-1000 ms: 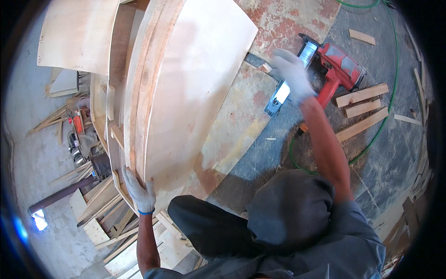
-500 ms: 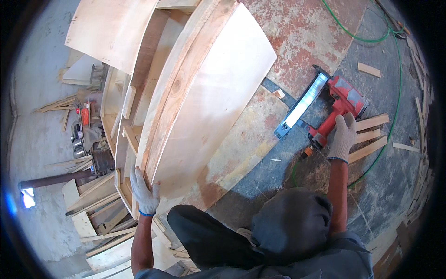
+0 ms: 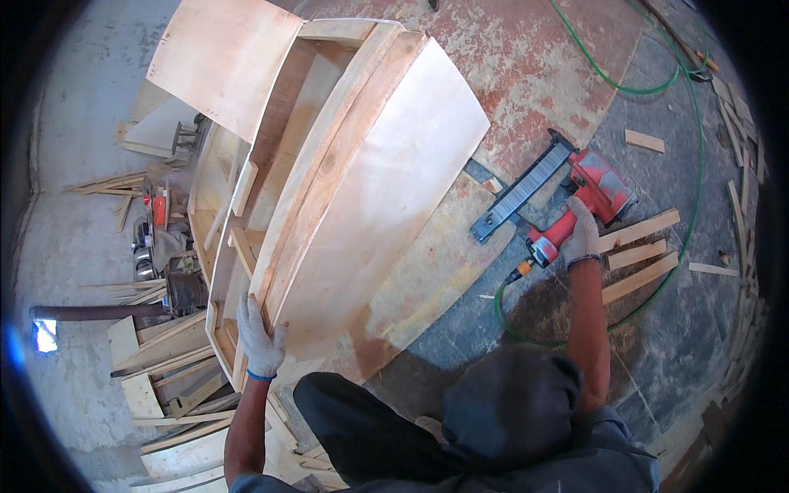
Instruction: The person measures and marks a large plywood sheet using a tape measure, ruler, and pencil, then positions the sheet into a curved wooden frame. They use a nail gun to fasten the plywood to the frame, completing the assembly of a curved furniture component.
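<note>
A long, slightly curved wooden frame (image 3: 306,197) lies slantwise on the floor, with a pale plywood panel (image 3: 385,185) along its right side. My left hand (image 3: 261,343), in a white knit glove, grips the frame's near end, thumb on the panel side and fingers over the edge. To the right, my gloved right hand (image 3: 582,233) is wrapped around the handle of a red nail gun (image 3: 598,186). The gun's long grey magazine (image 3: 523,191) points toward the panel, apart from it. Whether a finger rests on the trigger is hidden.
A green air hose (image 3: 700,177) runs from the gun across the right side. Several wood strips (image 3: 641,278) lie beside my right hand. Scrap boards (image 3: 177,374) are heaped at left. Another plywood sheet (image 3: 223,62) sticks out over the frame's far left.
The view has shifted slightly. The nail gun has come a little nearer the panel and tilted, so its magazine no longer glares. My left hand keeps its place on the frame.
</note>
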Available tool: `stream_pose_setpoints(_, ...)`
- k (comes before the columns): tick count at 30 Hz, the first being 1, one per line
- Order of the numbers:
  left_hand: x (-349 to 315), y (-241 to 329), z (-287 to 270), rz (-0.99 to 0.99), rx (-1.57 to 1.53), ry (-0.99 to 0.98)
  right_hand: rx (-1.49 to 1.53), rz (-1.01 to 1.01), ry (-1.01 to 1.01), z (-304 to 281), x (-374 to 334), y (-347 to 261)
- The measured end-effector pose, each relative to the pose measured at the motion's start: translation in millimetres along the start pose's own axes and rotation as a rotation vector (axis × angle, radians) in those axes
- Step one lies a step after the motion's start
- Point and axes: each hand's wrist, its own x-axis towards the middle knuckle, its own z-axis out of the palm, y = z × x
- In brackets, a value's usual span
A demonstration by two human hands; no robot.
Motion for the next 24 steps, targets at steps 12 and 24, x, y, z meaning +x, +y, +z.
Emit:
stream_pose_setpoints(12,-4,-2,0,-0.097,-0.005,-0.103,0.003,0.118,-0.713,103,-101,-36)
stream_pose_setpoints(24,-5,-4,2,-0.031,0.028,-0.069,-0.264,-0.169,-0.759,153,-107,-38)
